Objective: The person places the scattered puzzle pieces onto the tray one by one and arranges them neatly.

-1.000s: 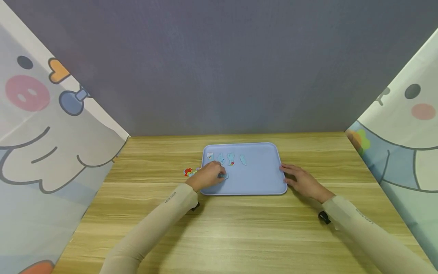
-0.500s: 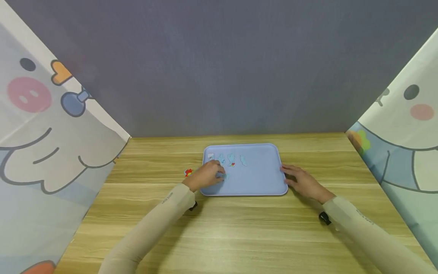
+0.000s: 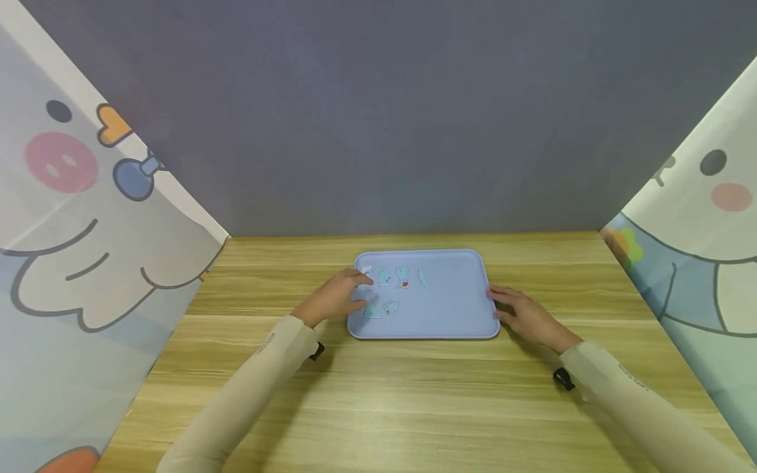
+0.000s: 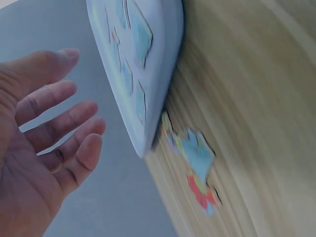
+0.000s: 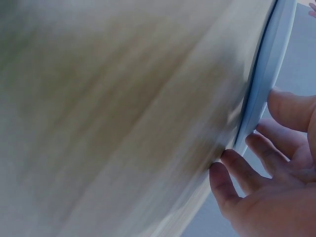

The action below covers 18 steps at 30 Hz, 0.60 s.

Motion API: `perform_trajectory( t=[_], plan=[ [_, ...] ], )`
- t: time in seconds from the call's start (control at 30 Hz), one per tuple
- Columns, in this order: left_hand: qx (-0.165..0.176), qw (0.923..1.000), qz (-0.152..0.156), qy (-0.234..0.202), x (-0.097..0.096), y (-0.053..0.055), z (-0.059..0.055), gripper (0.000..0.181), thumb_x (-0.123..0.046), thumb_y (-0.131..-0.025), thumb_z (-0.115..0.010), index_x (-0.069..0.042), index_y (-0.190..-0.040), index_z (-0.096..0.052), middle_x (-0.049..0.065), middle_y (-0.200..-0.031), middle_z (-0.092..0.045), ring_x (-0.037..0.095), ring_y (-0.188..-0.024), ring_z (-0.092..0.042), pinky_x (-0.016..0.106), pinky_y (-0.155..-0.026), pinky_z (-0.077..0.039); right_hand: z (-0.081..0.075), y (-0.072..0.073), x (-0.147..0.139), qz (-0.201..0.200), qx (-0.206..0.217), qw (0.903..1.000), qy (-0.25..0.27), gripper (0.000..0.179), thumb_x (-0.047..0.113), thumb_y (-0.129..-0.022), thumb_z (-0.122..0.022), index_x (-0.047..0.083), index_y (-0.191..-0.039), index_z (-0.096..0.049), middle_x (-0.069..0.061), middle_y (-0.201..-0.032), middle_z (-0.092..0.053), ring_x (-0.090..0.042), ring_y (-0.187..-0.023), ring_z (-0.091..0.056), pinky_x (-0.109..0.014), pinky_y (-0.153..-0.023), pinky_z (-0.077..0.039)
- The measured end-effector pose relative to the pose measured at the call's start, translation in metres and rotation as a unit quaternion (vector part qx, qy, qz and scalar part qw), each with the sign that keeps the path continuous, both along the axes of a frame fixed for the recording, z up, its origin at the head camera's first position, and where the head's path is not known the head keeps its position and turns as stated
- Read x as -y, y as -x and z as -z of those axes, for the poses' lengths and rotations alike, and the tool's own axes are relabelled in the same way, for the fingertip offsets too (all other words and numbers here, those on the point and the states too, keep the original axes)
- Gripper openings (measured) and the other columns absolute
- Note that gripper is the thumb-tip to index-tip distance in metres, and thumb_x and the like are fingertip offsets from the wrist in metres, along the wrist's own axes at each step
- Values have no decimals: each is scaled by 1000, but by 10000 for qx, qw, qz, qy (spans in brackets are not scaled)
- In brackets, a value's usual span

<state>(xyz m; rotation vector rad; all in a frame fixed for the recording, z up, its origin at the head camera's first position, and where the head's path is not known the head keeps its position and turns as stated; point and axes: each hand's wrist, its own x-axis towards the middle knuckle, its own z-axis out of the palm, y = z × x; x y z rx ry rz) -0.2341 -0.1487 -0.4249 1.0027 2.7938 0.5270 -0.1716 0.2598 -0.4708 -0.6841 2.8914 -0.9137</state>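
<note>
My left hand [image 3: 334,297] hangs over the left edge of the blue tray [image 3: 443,295], fingers loosely spread and holding nothing. On the tray lie several flat, light-blue cut-out pieces with irregular outlines, among them a piece [image 3: 391,307] in the nearer row and another [image 3: 422,277] in the farther row. In the left wrist view, a blue piece [image 4: 198,153] and a red one [image 4: 200,193] lie on the table beside the tray. My right hand [image 3: 526,316] touches the tray's right rim with its thumb and fingertips, as the right wrist view shows.
The tray rests on a wood-grain table [image 3: 414,401]. A grey upright panel [image 3: 408,118] stands behind the table, with cartoon-printed cloth panels on the left [image 3: 112,263] and right [image 3: 727,289].
My left hand has let go of a light-blue piece in the tray's nearer row and drawn back left, uncovering the pieces there. The right hand stays at the rim.
</note>
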Motion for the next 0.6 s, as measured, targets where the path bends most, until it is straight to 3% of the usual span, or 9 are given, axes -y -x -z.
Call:
perform_trajectory(
  t=[0.17, 0.4, 0.6],
  plan=[
    [-48, 9997, -73, -213, 18, 0, -1, 47, -17, -80, -76, 0, -121, -61, 12, -125, -57, 30, -119, -47, 40, -99, -39, -1, -1, 0, 25, 45, 10000, -32, 47, 2, -91, -61, -8, -134, -46, -25, -141, -39, -45, -127, -35, -57, -100, -30],
    [26, 9987, -291, -411, 44, -2, 5, 51, -16, -79, -77, 0, -124, -58, 13, -124, -55, 31, -107, -53, 42, -89, -46, -3, -1, 1, 5, 45, 10000, -37, 47, 2, -90, -61, -8, -134, -46, -25, -140, -39, -45, -127, -35, -57, -99, -31],
    [4, 9987, -367, -350, 64, -3, 11, 55, -17, -78, -79, -1, -126, -57, 15, -126, -54, 32, -111, -52, 44, -92, -44, -4, -1, 2, -5, 37, 10000, -22, 47, 1, -90, -61, -9, -133, -46, -26, -140, -39, -45, -127, -35, -57, -100, -31]
  ],
)
